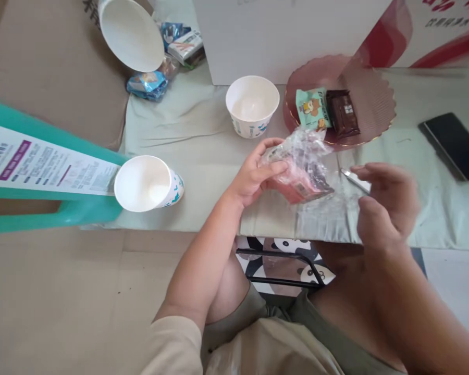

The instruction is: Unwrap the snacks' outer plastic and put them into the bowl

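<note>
My left hand grips a pink snack pack inside crinkled clear plastic wrap, held just above the pale cloth-covered table. My right hand hovers to the right of the pack, blurred by motion, fingers curled; a thin silvery strip shows at its fingertips. Behind the pack a pink scalloped plate carries a mint-green snack packet and a dark brown one.
A white paper bowl stands upright behind my left hand, another lies tipped at the table's left edge, a third at the back left near several snack packets. A black phone lies far right. A teal stool stands left.
</note>
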{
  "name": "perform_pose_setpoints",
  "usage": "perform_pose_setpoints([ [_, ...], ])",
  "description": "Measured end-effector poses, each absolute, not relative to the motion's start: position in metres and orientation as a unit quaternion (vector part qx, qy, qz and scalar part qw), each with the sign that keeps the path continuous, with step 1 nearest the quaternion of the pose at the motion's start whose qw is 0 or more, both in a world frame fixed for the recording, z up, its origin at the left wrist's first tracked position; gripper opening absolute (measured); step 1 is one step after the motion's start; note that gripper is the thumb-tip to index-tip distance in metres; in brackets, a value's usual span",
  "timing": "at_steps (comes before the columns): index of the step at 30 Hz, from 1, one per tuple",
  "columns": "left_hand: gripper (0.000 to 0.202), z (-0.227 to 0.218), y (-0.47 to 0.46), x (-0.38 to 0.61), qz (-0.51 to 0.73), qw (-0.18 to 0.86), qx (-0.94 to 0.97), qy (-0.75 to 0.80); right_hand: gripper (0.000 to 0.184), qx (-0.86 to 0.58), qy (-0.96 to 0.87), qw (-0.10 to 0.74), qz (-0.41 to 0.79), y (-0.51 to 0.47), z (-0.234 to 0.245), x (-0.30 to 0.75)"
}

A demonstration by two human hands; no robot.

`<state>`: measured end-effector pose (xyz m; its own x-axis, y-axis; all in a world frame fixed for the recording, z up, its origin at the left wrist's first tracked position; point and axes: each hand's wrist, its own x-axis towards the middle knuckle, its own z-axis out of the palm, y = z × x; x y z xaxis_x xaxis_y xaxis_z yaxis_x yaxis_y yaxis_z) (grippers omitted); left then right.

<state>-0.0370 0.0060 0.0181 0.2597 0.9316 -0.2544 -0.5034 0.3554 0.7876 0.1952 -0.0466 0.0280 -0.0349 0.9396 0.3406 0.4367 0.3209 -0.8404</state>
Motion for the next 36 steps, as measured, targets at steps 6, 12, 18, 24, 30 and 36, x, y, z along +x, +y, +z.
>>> perform_pose_setpoints([
  [6, 0.046, 0.007, 0.016, -0.042, 0.448, 0.737, 0.297, 0.409, 0.072, -0.388, -0.732, 0.390, 0.403, -0.031, -0.013, 0.222],
  [12, 0.055, 0.007, 0.016, -0.038, 0.409, 0.715, 0.358, 0.439, 0.031, -0.383, -0.747, 0.405, 0.363, -0.026, -0.001, 0.206],
  [18, 0.059, 0.007, 0.011, -0.037, 0.373, 0.639, 0.502, 0.448, 0.026, -0.413, -0.721, 0.409, 0.377, -0.022, -0.006, 0.195],
  [24, 0.035, -0.003, 0.009, -0.034, 0.386, 0.434, 0.657, 0.480, 0.025, -0.455, -0.701, 0.441, 0.326, -0.021, -0.011, 0.183],
  [30, 0.046, 0.003, -0.003, -0.021, 0.303, 0.340, 0.759, 0.465, 0.019, -0.505, -0.678, 0.432, 0.314, -0.017, -0.014, 0.170],
  [36, 0.052, -0.004, -0.008, -0.015, 0.305, 0.289, 0.771, 0.480, 0.015, -0.529, -0.666, 0.443, 0.284, -0.019, -0.008, 0.176],
])
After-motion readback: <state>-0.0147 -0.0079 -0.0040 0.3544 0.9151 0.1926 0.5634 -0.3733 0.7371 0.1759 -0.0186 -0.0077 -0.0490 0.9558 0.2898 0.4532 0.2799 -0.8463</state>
